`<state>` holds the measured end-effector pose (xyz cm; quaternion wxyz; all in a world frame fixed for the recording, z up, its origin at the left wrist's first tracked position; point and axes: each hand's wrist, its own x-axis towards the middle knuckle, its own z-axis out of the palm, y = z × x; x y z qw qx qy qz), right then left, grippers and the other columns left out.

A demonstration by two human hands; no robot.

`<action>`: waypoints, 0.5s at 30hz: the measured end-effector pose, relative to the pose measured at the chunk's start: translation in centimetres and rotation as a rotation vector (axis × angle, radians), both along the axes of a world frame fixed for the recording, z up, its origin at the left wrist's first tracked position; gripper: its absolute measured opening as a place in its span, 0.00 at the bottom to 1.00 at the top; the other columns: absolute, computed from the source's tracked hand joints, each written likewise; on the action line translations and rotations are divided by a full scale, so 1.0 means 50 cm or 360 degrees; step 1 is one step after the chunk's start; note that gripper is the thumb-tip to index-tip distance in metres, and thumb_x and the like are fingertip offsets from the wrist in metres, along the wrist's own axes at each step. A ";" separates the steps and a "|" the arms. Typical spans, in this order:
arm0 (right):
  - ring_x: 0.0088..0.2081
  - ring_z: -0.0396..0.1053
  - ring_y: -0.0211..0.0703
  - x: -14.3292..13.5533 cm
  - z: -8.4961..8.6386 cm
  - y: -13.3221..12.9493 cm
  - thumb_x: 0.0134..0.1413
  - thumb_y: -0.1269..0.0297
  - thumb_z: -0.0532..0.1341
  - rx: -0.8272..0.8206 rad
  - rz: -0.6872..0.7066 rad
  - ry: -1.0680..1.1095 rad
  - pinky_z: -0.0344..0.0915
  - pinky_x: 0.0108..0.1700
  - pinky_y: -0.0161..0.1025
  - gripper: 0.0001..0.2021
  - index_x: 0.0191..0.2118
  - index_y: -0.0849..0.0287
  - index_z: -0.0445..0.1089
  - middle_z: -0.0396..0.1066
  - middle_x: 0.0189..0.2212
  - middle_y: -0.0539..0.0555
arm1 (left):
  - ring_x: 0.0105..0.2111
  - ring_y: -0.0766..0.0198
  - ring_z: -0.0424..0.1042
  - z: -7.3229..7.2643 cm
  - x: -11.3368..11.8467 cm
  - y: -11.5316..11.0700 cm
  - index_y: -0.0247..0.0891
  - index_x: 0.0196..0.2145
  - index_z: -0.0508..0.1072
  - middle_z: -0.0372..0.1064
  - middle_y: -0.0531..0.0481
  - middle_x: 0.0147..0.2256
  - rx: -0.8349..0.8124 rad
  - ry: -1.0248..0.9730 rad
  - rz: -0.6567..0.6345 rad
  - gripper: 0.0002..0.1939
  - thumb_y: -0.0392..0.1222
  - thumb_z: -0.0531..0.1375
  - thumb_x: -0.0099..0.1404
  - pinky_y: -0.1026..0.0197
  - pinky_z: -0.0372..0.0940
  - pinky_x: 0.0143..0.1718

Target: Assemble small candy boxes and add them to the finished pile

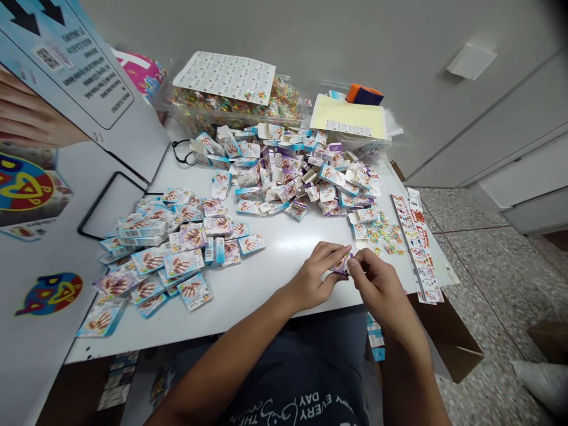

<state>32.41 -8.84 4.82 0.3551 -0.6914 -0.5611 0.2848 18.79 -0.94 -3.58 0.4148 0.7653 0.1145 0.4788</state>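
Observation:
A small purple-and-white printed carton (341, 264) is between my hands, just above the table's front edge. My left hand (318, 271) grips it from the left, fingers over its top and thumb below. At its right end my right hand (371, 273) pinches the edge with thumb and fingers. Just beyond lie several small candy packets (390, 236) in clear wrap. An upright open carton (359, 231) stands beside them. Farther back is a heap of cartons (288, 171), many with open flaps. On the left, closed blue and purple cartons (184, 263) are piled up.
A clear tub (190, 112) of candy packets stands at the back under a label sheet (226, 74). Right of it, another tub (368, 145) bears yellow paper. Sticker strips (419, 248) overhang the right edge, above a cardboard box (448, 337). A printed display (89, 77) borders the left.

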 end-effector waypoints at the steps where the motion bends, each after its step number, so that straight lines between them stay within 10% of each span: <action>1: 0.25 0.55 0.36 0.002 0.004 0.001 0.68 0.56 0.55 -0.0031 0.0014 0.0004 0.52 0.27 0.34 0.15 0.29 0.55 0.59 0.56 0.22 0.44 | 0.51 0.52 0.67 0.002 -0.001 -0.001 0.48 0.67 0.60 0.69 0.40 0.52 -0.0068 -0.0022 -0.0025 0.30 0.35 0.60 0.70 0.44 0.68 0.52; 10: 0.27 0.63 0.40 -0.064 -0.063 0.002 0.69 0.58 0.53 0.0289 -0.0480 -0.0321 0.59 0.31 0.37 0.12 0.33 0.55 0.62 0.65 0.25 0.48 | 0.53 0.50 0.63 -0.017 0.008 -0.003 0.43 0.70 0.53 0.64 0.37 0.54 0.0161 0.0084 0.0195 0.31 0.33 0.52 0.73 0.42 0.66 0.54; 15: 0.35 0.65 0.45 -0.088 -0.092 -0.005 0.69 0.63 0.53 0.0527 -0.0405 -0.0589 0.63 0.37 0.41 0.05 0.40 0.56 0.62 0.64 0.34 0.54 | 0.53 0.49 0.62 -0.018 0.007 -0.002 0.42 0.71 0.51 0.63 0.36 0.55 0.0242 0.0174 0.0315 0.30 0.35 0.50 0.74 0.41 0.65 0.54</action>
